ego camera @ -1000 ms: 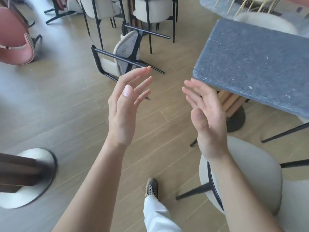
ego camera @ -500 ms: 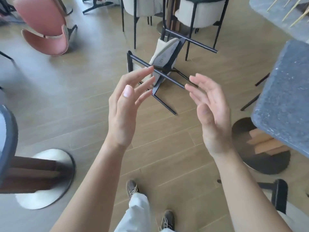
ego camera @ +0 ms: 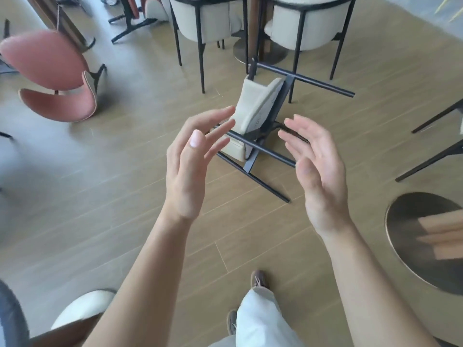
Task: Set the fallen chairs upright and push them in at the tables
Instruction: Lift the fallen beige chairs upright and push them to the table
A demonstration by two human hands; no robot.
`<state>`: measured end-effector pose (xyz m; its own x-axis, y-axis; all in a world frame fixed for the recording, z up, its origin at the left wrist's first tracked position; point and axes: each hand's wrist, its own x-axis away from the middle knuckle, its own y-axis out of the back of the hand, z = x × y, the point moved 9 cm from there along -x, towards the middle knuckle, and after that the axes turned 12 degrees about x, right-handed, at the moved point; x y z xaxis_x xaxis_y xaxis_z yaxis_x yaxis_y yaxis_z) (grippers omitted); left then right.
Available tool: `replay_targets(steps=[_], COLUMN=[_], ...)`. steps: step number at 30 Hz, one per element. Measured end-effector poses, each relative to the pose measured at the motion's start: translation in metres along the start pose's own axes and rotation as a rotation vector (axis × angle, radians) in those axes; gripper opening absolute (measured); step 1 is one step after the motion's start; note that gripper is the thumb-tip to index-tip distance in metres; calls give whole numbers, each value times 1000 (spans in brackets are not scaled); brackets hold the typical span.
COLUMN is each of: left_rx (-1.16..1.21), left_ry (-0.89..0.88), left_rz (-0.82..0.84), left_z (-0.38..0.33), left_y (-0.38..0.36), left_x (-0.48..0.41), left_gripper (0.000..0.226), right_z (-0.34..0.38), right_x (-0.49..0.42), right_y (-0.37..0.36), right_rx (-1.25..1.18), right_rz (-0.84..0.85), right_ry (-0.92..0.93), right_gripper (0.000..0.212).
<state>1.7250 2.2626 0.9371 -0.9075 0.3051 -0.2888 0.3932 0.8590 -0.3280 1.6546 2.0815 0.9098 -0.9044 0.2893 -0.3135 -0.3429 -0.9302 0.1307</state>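
A fallen chair (ego camera: 259,108) with a cream seat and black metal legs lies tipped over on the wooden floor, its legs pointing toward me and to the right. My left hand (ego camera: 190,166) and my right hand (ego camera: 318,169) are raised in front of it, palms facing each other, fingers apart, holding nothing. Both hands are in the air, short of the chair. A pink shell chair (ego camera: 55,78) lies on its side at the left.
Two upright cream chairs (ego camera: 213,18) (ego camera: 308,23) stand at a table behind the fallen one. A round dark table base (ego camera: 411,221) sits at the right, a white base (ego camera: 82,306) at lower left. Black chair legs (ego camera: 436,151) reach in from the right edge.
I have walked toward the fallen cream chair, which now looks larger and nearer the middle of view. The grey tabletop has slid out of view on the right. Both hands stay open.
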Motion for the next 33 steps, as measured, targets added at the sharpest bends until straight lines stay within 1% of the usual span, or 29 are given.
replay_targets(steps=[4,6,11,15,20,24,27,30,33], left_rx=[-20,-40,-56,-60,11,49,76,99,122], left_ry=[2,28,47,48,104,161,151,183,234], left_rz=[14,8,51,60,131,201,326,441,558], left_z=[25,42,71,87,122,149,160,170,184], left_y=[21,32,54,80,115,157,184,193,186], left_x=[-75,-110,-210,-281,-353,-420,-472,-517,-548], left_gripper=[46,46,46,46,48,49,45,43,43], right_z=[-29,-50,-95,-118,-150,-174,-185,-192,-200], right_x=[-69,-102,-197,-258,-320,-368,-400,-415,-417], right_y=[-16,-27,-45,-65,-97,-137,-166,-182,-190], right_rx=[30,35,8,-2,22,51,89,113,118], right_rz=[-13,-5,-73,-100,-169,-253,-377,-520,-638], right_ry=[20,-3,-36,-56,-108,-147,-164,-181,-216], right_gripper=[92,91,86,89,91,93,91,88,83])
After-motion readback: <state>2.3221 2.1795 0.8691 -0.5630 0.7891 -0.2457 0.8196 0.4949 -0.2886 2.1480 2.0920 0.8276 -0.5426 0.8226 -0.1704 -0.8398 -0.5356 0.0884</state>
